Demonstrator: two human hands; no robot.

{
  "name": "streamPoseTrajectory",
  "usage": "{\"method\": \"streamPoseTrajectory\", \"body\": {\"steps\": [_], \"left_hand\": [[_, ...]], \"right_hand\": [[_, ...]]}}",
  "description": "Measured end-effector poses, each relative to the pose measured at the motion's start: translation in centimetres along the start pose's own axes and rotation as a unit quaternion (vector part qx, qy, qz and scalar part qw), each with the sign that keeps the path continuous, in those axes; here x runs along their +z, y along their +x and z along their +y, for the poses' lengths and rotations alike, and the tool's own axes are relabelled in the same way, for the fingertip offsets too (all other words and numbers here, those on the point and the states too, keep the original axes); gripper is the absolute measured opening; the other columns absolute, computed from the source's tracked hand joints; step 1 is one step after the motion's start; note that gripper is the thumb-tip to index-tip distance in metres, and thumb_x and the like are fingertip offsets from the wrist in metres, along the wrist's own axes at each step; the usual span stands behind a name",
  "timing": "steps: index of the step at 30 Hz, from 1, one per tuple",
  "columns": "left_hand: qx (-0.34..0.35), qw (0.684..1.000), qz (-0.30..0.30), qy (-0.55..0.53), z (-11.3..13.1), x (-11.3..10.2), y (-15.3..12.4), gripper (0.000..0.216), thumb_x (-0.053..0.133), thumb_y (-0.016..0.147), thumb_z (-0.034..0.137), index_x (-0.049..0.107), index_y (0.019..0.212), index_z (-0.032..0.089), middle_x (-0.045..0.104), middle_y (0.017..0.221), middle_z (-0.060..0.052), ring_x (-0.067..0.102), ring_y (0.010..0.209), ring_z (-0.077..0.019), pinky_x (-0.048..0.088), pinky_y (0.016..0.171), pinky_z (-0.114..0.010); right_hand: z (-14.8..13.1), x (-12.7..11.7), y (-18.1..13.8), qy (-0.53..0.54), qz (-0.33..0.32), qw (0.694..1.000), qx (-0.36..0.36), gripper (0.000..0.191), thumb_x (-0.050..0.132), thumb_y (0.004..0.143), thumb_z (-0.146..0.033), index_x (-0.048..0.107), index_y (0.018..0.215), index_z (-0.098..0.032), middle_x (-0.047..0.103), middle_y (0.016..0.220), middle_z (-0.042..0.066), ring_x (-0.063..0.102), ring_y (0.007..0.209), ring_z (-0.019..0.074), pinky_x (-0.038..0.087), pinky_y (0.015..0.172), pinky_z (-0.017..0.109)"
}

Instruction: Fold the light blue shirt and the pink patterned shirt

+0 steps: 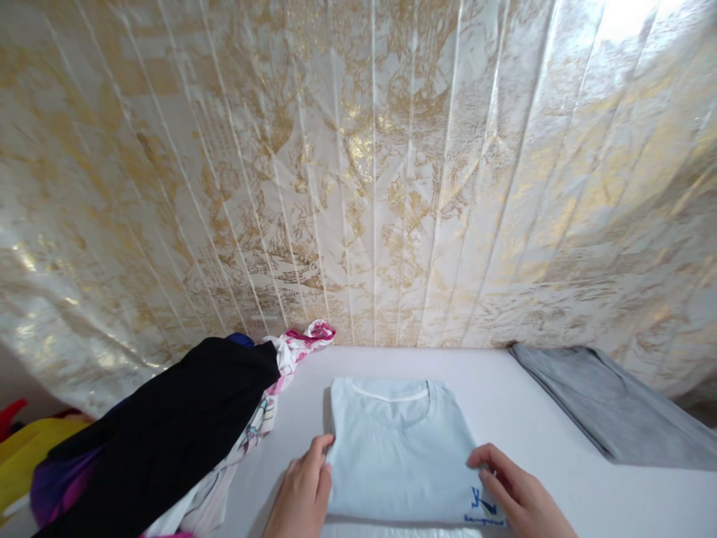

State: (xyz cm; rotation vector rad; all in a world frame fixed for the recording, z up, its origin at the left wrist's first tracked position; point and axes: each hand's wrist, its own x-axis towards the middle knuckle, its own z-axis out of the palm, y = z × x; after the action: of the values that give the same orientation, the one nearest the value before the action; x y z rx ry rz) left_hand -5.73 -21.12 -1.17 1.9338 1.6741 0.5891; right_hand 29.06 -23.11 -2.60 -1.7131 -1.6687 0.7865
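A light blue T-shirt (400,463) lies folded into a rough rectangle in front of me, its round neckline at the far side. Dark blue print marks its near right corner. At the shirt's left edge, my left hand (302,489) has its thumb and fingers closed on the fabric. My right hand (518,486) pinches the opposite edge beside the print; its lower fingers are hidden. Below the near edge of the shirt, a whitish shiny strip (403,532) shows, cut off by the bottom of the view.
On the left is a heap of clothes with a black garment (196,403) on top, a pink-and-white one (305,336) behind and a yellow one (45,448) beside it. Folded grey cloth (621,411) lies right on the white table (470,364). A gold-patterned sheet (370,187) hangs behind.
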Motion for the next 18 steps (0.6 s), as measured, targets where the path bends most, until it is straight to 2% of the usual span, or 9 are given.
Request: {"method": "streamPoseTrajectory", "body": {"steps": [6,9,11,13,16,18], "left_hand": [[-0.007,0.998,-0.013,0.062,1.0,-0.7,0.5,0.046,0.034,0.092,0.022,0.032,0.138,0.014,0.066,0.084,-0.005,0.064,0.097,-0.0239,0.042,0.078,-0.028],[-0.023,0.996,-0.017,0.089,1.4,-0.8,0.8,0.048,0.036,0.093,0.023,0.029,0.139,0.012,0.068,0.096,-0.01,0.064,0.101,-0.0251,0.043,0.075,-0.028],[-0.034,0.994,-0.027,0.097,1.6,-0.6,0.9,0.048,0.036,0.092,0.022,0.03,0.14,0.013,0.067,0.107,-0.012,0.064,0.104,-0.0244,0.044,0.077,-0.027],[-0.042,0.994,-0.037,0.096,1.6,-0.4,0.8,0.049,0.034,0.094,0.021,0.029,0.141,0.014,0.067,0.112,-0.012,0.064,0.105,-0.0222,0.044,0.08,-0.026],[-0.048,0.995,-0.027,0.086,1.4,-0.2,0.6,0.048,0.031,0.095,0.018,0.027,0.143,0.014,0.068,0.11,-0.009,0.064,0.105,-0.0187,0.043,0.082,-0.024],[-0.045,0.996,-0.017,0.075,1.3,-0.2,0.5,0.047,0.03,0.096,0.016,0.028,0.142,0.013,0.069,0.104,-0.007,0.066,0.101,-0.017,0.043,0.08,-0.022]], "right_hand": [[-0.9,-1.5,1.2,-0.039,-0.024,0.999,-0.017,0.036,0.038,0.087,-0.05,0.062,0.098,-0.026,0.064,0.075,0.001,0.059,0.065,0.018,0.045,0.062,0.026],[-2.1,-2.4,3.2,-0.13,0.01,0.991,-0.026,0.029,0.043,0.084,-0.039,0.061,0.101,-0.025,0.067,0.084,0.004,0.063,0.07,0.0205,0.047,0.065,0.03],[-4.2,-2.3,5.2,-0.173,0.057,0.981,-0.073,0.026,0.045,0.082,-0.03,0.061,0.102,-0.024,0.066,0.098,0.007,0.063,0.078,0.0217,0.047,0.069,0.033],[-7.1,-1.1,7.6,-0.171,0.064,0.972,-0.149,0.028,0.044,0.083,-0.022,0.06,0.107,-0.024,0.064,0.107,0.008,0.062,0.087,0.0211,0.047,0.077,0.033],[-11.9,2.7,11.5,-0.153,-0.024,0.963,-0.22,0.035,0.047,0.082,-0.01,0.061,0.112,-0.02,0.065,0.102,0.008,0.061,0.093,0.0189,0.046,0.084,0.031],[-14.4,5.9,13.8,-0.15,-0.071,0.955,-0.247,0.036,0.053,0.078,-0.008,0.064,0.111,-0.02,0.066,0.107,0.007,0.06,0.099,0.0179,0.044,0.087,0.028]]}}
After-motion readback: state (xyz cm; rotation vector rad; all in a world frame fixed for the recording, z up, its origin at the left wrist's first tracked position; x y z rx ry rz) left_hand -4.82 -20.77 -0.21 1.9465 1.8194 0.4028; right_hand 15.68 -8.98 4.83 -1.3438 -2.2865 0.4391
